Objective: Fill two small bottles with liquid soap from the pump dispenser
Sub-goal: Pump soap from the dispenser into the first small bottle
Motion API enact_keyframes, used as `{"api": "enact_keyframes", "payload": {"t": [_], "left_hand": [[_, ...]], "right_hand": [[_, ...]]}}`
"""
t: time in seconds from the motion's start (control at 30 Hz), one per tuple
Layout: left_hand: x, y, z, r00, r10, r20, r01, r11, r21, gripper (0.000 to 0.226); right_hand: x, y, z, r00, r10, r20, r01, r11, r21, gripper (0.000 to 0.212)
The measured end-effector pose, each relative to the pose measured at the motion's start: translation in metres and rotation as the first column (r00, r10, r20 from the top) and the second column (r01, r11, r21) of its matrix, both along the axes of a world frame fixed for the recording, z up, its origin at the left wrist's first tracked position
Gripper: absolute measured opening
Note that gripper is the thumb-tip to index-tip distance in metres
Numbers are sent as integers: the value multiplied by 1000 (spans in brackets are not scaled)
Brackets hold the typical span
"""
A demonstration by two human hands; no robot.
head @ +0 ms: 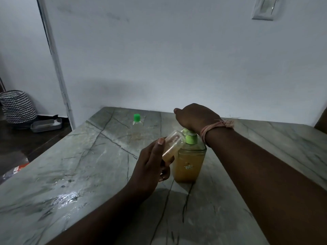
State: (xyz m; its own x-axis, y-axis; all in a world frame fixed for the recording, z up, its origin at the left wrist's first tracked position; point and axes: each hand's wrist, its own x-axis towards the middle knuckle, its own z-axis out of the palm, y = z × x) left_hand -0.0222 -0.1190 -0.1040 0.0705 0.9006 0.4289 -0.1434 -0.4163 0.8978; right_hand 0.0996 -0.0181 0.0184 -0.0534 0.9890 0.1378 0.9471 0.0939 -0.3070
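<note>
Left hand (150,165) grips small clear plastic bottle (172,145), tilted at green pump spout. Right hand (194,117), fingers curled, presses down on clear amber-filled soap dispenser (190,161) on the marble tabletop (88,165).

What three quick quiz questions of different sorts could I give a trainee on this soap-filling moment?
1. True or false: the capped bottle stands apart from both hands.
2. Which hand holds the tilted small bottle against the spout? A left hand; B right hand
3. Fill in: the right hand presses down on the ____ of the dispenser.

Key: 1 true; 2 A; 3 pump.
</note>
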Motion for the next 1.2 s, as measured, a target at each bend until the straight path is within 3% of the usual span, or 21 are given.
{"api": "enact_keyframes", "payload": {"t": [0.13,0.27,0.5,0.63,0.87,1.07,1.2], "left_hand": [[1,0,0,1000,-15,7,15,1000,1,46],[0,3,-1,1000,-23,-1,23,1000,12,50],[1,-2,1,999,-33,15,32,999,21,42],[1,0,2,1000,-15,0,15,1000,9,43],[1,-3,1,999,-36,22,36,999,10,47],[1,1,0,1000,-22,16,22,1000,4,45],[1,-2,2,999,-29,16,29,1000,5,40]], "right_hand": [[-1,-1,11,998,-4,65,4,1000,3,62],[1,1,4,997,-9,-72,5,999,-49,61],[-1,-7,12,1000,7,-26,-9,999,-48,59],[2,-5,5,996,3,-94,-8,999,-51,57],[-1,-9,12,1000,5,27,-4,999,-35,58],[0,-4,4,998,55,-11,-56,994,-92,52],[-3,-6,9,998,55,22,-52,993,-102,60]]}}
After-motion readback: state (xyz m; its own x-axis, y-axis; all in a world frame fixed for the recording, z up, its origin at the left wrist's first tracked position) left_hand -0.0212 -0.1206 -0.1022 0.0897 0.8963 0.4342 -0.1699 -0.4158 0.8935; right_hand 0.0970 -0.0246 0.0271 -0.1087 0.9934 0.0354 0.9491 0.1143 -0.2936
